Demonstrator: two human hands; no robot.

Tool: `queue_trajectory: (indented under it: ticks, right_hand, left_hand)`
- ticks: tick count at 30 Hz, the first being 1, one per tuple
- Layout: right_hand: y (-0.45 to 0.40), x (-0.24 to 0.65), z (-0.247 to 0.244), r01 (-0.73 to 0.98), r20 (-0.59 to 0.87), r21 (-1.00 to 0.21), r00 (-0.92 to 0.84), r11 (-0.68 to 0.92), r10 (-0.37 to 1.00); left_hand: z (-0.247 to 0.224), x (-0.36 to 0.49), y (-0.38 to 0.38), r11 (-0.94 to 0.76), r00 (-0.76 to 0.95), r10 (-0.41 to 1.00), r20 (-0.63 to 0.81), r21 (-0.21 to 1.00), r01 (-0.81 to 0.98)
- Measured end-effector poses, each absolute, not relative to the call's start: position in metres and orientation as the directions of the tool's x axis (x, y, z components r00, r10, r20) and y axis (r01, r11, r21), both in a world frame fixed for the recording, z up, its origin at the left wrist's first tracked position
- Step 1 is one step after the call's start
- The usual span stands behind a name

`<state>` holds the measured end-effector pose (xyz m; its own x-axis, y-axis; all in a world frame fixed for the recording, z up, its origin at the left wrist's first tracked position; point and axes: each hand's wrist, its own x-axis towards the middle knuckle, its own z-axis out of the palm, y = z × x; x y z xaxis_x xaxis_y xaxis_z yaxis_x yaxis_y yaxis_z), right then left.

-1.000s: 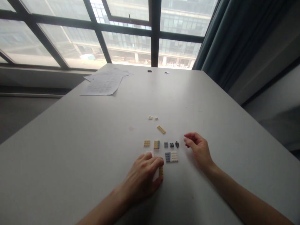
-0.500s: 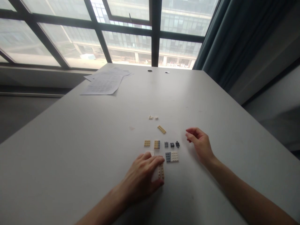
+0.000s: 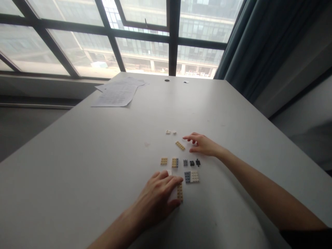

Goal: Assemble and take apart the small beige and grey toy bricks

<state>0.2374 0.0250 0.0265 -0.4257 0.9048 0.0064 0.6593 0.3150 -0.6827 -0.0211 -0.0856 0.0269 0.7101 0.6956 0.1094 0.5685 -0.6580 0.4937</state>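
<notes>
My left hand (image 3: 162, 192) rests on the table with its thumb and index finger around the ends of a long tan building-block plate (image 3: 180, 192). Its palm hides part of what lies beneath, and a whitish piece (image 3: 169, 172) peeks out by its knuckles. My right hand (image 3: 201, 143) is open, fingers apart, just right of a narrow tan plate (image 3: 180, 145) and not touching it. Nearer me lie a small tan plate (image 3: 164, 161), a tan-and-blue-grey piece (image 3: 175, 162), a grey piece (image 3: 185, 162) and two black pieces (image 3: 192, 163).
A blue-grey plate (image 3: 187, 177) lies against a white plate (image 3: 194, 176), right of my left hand. Small white pieces (image 3: 168, 132) sit farther out. Printed papers (image 3: 115, 95) lie at the white table's (image 3: 77, 145) far left, before a window. A dark curtain (image 3: 249, 52) hangs at right.
My right hand has moved left and away from me, toward the narrow tan plate, and its fingers have spread. My left hand stays at the long tan plate. The view has tilted slightly.
</notes>
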Motion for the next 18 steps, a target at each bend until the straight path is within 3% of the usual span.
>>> queue_trajectory:
  ticks: [11, 18]
  right_hand:
    - [0.051, 0.220, 0.038, 0.699, -0.150, -0.597, -0.580, 0.394, 0.801]
    - [0.058, 0.215, 0.043, 0.726, -0.180, -0.550, -0.586, 0.413, 0.790]
  left_hand:
    - [0.027, -0.020, -0.086, -0.672, 0.731, 0.675, 0.097, 0.490, 0.556]
    - [0.032, -0.025, -0.083, -0.666, 0.758, 0.649, 0.065, 0.530, 0.525]
